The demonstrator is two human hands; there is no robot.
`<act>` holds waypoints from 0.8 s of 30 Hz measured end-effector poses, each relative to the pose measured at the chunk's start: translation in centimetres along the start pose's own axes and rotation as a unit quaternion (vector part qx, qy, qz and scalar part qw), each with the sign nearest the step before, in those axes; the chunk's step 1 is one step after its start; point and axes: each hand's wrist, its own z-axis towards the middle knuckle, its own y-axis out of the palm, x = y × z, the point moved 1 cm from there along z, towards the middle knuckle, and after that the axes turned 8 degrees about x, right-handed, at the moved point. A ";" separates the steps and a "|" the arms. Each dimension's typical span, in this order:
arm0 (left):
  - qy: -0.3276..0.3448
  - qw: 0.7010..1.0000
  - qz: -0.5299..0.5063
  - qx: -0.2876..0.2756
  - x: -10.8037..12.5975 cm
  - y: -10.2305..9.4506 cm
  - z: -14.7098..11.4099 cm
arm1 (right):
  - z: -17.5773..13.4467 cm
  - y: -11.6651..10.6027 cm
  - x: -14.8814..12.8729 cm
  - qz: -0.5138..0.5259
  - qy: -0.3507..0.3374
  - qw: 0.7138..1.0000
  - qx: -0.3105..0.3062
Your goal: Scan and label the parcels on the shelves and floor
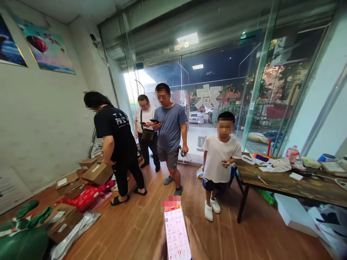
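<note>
A smartphone (pixel 177 233) with a lit, mostly white and pink screen of small icons is upright at the bottom middle of the head view. My left hand (pixel 161 245) closes on its left edge. Along the opposite edge, my right hand (pixel 195 242) grips it too. Only parts of both hands show, and the lower end of the phone is cut off by the frame. The top of the screen is blurred out.
Several people stand ahead; one in black (pixel 119 137) bends over cardboard boxes (pixel 97 172) and parcels on the left floor. A green sack (pixel 24 238) lies at lower left. A cluttered wooden table (pixel 271 182) stands right, before glass doors (pixel 211 72).
</note>
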 end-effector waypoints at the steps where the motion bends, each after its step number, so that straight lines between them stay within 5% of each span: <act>1: 0.003 1.000 -0.006 -0.004 0.6 -0.8 -0.7 | -0.2 0.8 0.3 0.004 -0.003 1.000 0.006; 5: -0.024 1.000 0.003 -0.018 3.8 -3.5 -3.1 | -1.6 4.1 0.9 0.017 -0.032 0.999 0.033; 11: 0.035 0.995 0.088 -0.017 9.0 -8.5 -6.2 | -5.0 11.1 0.9 0.023 -0.036 0.998 0.048; 17: 0.011 0.996 0.087 -0.004 11.8 -14.3 -11.2 | -8.4 19.0 -0.2 0.054 -0.081 0.995 0.001; 24: 0.008 0.993 0.117 -0.022 14.9 -17.7 -14.0 | -9.4 24.6 0.2 0.112 -0.070 0.991 -0.009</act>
